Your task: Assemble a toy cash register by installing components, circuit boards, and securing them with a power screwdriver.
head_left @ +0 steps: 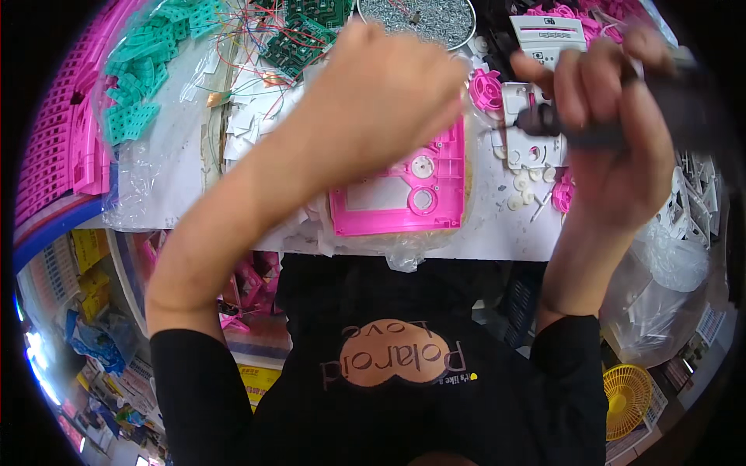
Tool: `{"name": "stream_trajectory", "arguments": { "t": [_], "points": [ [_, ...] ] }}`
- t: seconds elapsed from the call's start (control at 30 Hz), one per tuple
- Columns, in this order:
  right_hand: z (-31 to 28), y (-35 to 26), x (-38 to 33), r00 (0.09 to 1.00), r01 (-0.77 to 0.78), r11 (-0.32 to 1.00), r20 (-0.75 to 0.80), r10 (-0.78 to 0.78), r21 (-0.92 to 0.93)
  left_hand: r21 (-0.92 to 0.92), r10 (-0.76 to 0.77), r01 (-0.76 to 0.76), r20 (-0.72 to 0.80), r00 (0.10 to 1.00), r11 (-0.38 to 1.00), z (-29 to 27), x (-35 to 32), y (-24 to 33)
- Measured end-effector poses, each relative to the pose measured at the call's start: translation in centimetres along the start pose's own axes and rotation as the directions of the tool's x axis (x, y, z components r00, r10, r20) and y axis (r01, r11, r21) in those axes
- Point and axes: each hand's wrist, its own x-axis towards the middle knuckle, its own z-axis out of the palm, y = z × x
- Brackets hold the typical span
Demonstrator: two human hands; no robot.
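Head view: the left hand [404, 89] is curled above the pink housing [388, 223]; its fingertips are hidden, so any held item cannot be determined. The housing lies on the tabletop [501, 237], front centre. The right hand [622, 147], motion-blurred, is wrapped around a dark handheld tool [691, 109], tip pointing left.

There are two hands [400, 89], one dark tool [691, 109], one rectangular pink casing [447, 217], one yellow basket [619, 404].

White table [497, 242], pink housing [392, 223] on clear plastic [406, 259], round tray [474, 25] of screws [427, 22], white gears [515, 202]
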Motion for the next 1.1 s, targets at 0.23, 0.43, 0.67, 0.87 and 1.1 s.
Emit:
{"name": "stream_trajectory", "arguments": {
  "t": [0.23, 0.43, 0.67, 0.87, 1.1],
  "points": [
    [3.5, -0.5, -2.7, 0.983, 0.043, 0.991, 0.174, -0.065, 0.125, -0.332, -0.211, 0.230, 0.094, 0.973, 0.915, -0.8, -5.4, 5.1],
    [4.5, -0.4, -2.7, 0.987, 0.000, 0.999, 0.162, -0.007, 0.043, -0.387, -0.265, 0.303, 0.149, 0.952, 0.871, -1.0, -5.7, 5.1],
    [5.1, 0.3, -3.1, 0.996, 0.038, 0.999, 0.075, -0.039, 0.016, -0.253, -0.266, 0.281, 0.092, 0.960, 0.926, -0.6, -5.6, 5.3],
    [5.2, 4.9, -3.8, 0.990, 0.095, 0.995, -0.109, -0.093, 0.014, -0.072, -0.253, 0.271, 0.197, 0.947, 0.960, -0.4, -6.4, 4.7],
    [5.1, 5.8, -3.9, 0.996, 0.080, 0.952, 0.059, -0.065, -0.295, 0.025, -0.281, 0.280, 0.121, 0.952, 0.960, 0.7, -6.6, 5.2]
  ]
}}
